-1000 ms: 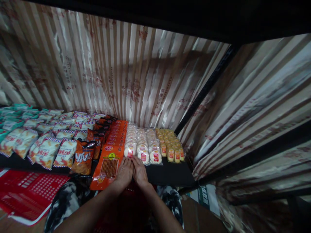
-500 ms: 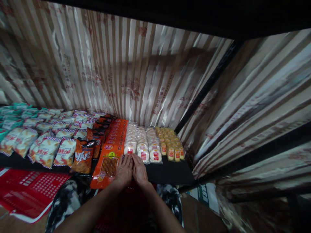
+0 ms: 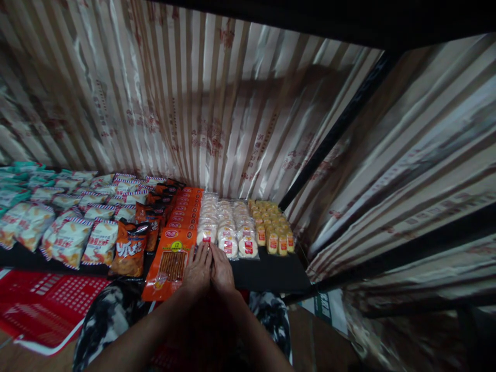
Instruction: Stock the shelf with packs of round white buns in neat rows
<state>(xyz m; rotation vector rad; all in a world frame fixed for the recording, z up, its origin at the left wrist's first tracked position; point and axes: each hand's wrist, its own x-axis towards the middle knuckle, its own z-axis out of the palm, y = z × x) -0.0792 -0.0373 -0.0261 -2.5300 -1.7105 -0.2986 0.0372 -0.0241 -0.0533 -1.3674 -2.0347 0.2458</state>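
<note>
Side by side on the dark shelf (image 3: pixel 277 271), my left hand (image 3: pixel 198 271) and my right hand (image 3: pixel 221 268) reach forward with fingers stretched out. Their fingertips meet the front of the left row of round white crackers (image 3: pixel 207 233) in clear wrappers. Whether anything lies under the palms is hidden. Just left of my left hand is an orange packet of brown sticks (image 3: pixel 172 263), the front one of an overlapping row. Two more rows of white crackers (image 3: pixel 228 248) stand to the right of my fingers.
Small yellow packets (image 3: pixel 273 243) sit at the shelf's right end. On the left are brown snack bags (image 3: pixel 129 250) and white snack bags (image 3: pixel 70 243). A red basket (image 3: pixel 58 294) is below. A striped curtain (image 3: pixel 232 119) and black posts (image 3: pixel 337 134) stand behind.
The view has shifted slightly. My hands stay at the front of the left cracker row, with almost no movement.
</note>
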